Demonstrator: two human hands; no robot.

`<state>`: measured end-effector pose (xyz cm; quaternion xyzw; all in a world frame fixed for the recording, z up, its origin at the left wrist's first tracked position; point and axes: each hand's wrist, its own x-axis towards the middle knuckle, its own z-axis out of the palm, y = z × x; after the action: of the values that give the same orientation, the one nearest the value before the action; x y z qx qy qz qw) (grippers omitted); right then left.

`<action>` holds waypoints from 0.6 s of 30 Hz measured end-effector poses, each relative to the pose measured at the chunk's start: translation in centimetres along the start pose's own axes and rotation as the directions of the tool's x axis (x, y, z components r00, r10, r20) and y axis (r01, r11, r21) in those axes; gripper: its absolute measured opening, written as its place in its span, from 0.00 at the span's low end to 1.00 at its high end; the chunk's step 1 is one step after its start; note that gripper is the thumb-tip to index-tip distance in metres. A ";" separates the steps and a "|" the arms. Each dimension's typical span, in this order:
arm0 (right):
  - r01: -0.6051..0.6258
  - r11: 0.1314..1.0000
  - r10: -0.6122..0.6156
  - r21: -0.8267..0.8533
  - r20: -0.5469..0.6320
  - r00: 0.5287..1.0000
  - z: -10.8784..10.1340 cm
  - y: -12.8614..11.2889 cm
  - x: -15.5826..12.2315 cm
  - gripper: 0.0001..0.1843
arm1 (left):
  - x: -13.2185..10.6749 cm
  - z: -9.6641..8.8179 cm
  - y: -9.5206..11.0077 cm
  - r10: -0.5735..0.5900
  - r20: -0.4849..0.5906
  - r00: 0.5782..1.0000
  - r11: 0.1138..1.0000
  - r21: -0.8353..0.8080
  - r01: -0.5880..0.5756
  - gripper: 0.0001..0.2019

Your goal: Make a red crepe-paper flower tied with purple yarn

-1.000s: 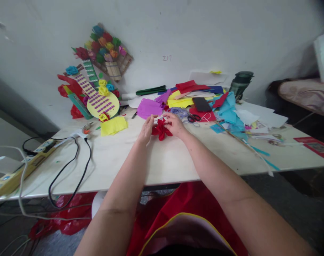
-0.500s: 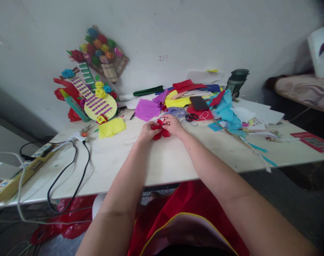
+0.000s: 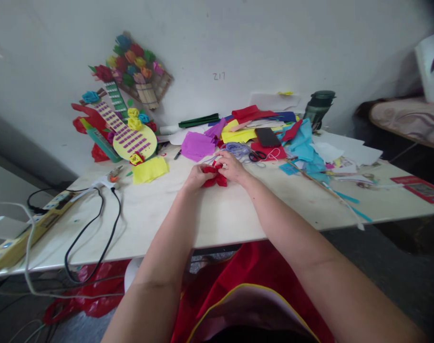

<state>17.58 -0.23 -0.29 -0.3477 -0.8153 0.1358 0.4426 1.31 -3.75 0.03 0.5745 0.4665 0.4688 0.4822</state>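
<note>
A small red paper flower [image 3: 213,177] lies on the pale wooden table [image 3: 217,209] in front of me. My left hand [image 3: 194,178] grips its left side with curled fingers. My right hand [image 3: 233,169] pinches its right side and top. Both hands hide part of the flower. Just behind them lie a purple sheet [image 3: 196,145], a lilac coil of thread [image 3: 236,150] and black-handled scissors [image 3: 258,156].
Coloured paper sheets [image 3: 253,125], a black phone [image 3: 267,137] and a dark green bottle [image 3: 317,108] crowd the back right. A paper guitar [image 3: 126,135] and a flower bouquet [image 3: 138,66] lean on the wall. A power strip [image 3: 27,231] with cables [image 3: 91,233] lies at the left.
My left hand, open beside the flower a second ago, has closed on it. The flower's spread petals are now bunched between both hands.
</note>
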 end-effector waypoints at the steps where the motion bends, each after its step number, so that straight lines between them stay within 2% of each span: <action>1: 0.009 1.000 -0.009 -0.002 0.010 1.000 -0.1 0.0 0.0 0.10 | 0.0 0.0 0.0 -0.005 0.005 1.000 1.000 -0.003 0.006 0.15; 9: 0.037 0.999 -0.040 0.029 0.100 0.994 -0.7 -0.1 0.0 0.06 | -0.2 0.0 0.2 -0.021 0.026 0.999 1.000 -0.011 0.022 0.16; 18: 0.013 0.998 -0.016 0.057 0.047 0.999 -0.7 0.2 0.2 0.05 | 0.0 -0.1 -0.1 -0.010 0.031 0.999 0.999 -0.043 0.012 0.15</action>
<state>18.18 -0.07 0.13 -0.3258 -0.8239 0.1638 0.4338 1.21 -3.77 -0.04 0.5686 0.4521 0.4673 0.5039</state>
